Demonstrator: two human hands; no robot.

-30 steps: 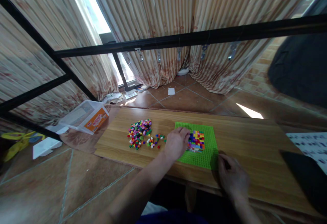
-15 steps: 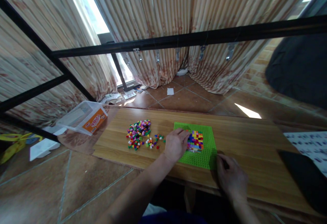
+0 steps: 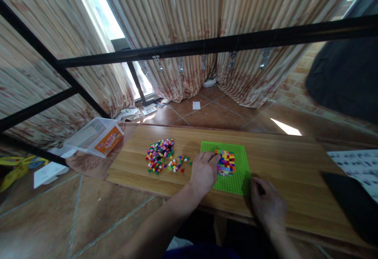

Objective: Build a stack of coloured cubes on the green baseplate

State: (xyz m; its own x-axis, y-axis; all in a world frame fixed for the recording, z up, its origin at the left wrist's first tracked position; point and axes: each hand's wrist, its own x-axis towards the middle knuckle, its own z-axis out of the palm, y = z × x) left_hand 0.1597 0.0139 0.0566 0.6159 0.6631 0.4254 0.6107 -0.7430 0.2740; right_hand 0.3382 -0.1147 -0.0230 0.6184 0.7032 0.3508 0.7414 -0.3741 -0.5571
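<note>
A green studded baseplate [image 3: 242,168] lies on the wooden table. On it sits a block of small coloured bricks [image 3: 226,162], packed edge to edge. My left hand [image 3: 203,175] covers the plate's left part, its fingers bent and closed at the left edge of the block. Whatever those fingertips hold is hidden or too small to make out. At the plate's near right corner, my right hand [image 3: 268,202] has curled fingers closed on the plate's edge. Left of the plate is a heap of loose coloured bricks [image 3: 159,154], with a smaller scatter of bricks [image 3: 175,165] beside it.
A clear plastic box [image 3: 97,137] with an orange label stands beyond the table's left end. On the right of the table [image 3: 289,172] are a black flat object [image 3: 348,200] and a printed sheet [image 3: 354,168]. A black metal rail [image 3: 183,50] crosses before the curtains.
My left hand has shifted slightly, with its fingers more bent and drawn back, showing more of the block's upper left edge. My right hand stays at the plate's corner.
</note>
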